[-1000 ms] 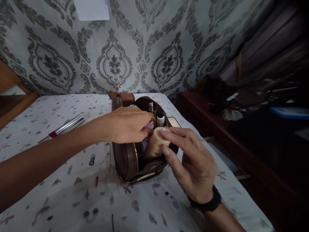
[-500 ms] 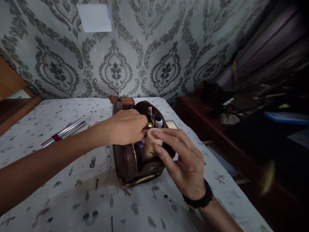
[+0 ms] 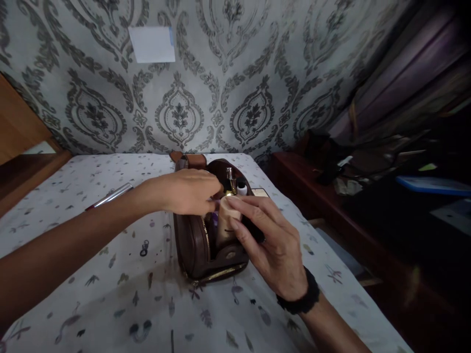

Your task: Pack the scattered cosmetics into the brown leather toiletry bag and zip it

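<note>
An unzipped brown leather bag [image 3: 193,245] with gold zips stands on the patterned white cloth. My right hand [image 3: 277,245], a black scrunchie around its wrist, grips a beige cosmetic tube [image 3: 225,230] by its cap, thumb and fingers closed on it; its lower end sits inside the bag. My left hand [image 3: 191,190] reaches over the bag's left side with fingers curled; the fingertips and whatever they hold are hidden. Between the hands a clear-capped bottle with gold trim [image 3: 230,180] and a white bottle with a dark cap [image 3: 242,188] poke up. Something purple shows deeper down.
A silver tube with a red band [image 3: 114,195] lies left of the bag, partly behind my left forearm. A phone [image 3: 260,192] lies behind the bag on the right. Dark red wooden furniture [image 3: 294,169] with clutter borders the right side; a patterned wall [image 3: 217,98] stands behind.
The beige tube and my right hand have shifted slightly left and a little lower into the bag. My left hand stays at the bag's opening. The view has tilted slightly upward.
</note>
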Action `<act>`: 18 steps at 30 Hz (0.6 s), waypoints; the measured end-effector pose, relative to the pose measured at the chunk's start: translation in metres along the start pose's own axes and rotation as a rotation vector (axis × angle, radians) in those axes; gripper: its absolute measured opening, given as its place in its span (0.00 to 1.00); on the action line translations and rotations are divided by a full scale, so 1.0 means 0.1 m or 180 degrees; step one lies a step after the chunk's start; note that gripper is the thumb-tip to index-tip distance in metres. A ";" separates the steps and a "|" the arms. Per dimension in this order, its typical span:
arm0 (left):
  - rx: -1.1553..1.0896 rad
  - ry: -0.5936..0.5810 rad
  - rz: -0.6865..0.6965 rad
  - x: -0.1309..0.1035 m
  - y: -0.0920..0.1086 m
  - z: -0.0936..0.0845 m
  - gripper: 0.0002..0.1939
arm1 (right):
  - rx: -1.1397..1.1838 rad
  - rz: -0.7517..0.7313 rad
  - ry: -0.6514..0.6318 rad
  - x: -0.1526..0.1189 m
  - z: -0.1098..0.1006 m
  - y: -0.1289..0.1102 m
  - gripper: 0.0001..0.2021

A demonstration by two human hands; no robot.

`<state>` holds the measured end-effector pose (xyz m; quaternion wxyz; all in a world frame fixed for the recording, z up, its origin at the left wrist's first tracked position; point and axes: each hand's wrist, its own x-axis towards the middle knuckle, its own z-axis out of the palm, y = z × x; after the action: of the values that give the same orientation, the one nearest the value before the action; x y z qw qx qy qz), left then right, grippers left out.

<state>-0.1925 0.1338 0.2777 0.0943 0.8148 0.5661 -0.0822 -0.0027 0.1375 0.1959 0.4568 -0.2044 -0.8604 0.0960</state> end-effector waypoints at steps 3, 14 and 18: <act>0.0031 0.0012 -0.0022 -0.06 -0.01 -0.05 0.11 | -0.0100 -0.0090 0.0000 0.02 0.02 0.01 0.17; -0.0453 0.0957 0.0245 -0.28 -0.08 0.04 0.14 | -0.0433 -0.0165 -0.0259 0.11 0.07 -0.03 0.19; -0.0966 0.1030 0.0322 -0.46 -0.02 0.10 0.18 | -0.0372 -0.0137 -0.0226 0.08 0.08 -0.02 0.19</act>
<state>-0.2108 0.0907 0.2790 0.1277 0.8212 0.5382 0.1405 -0.0140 0.1397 0.1981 0.4153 -0.2085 -0.8844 0.0429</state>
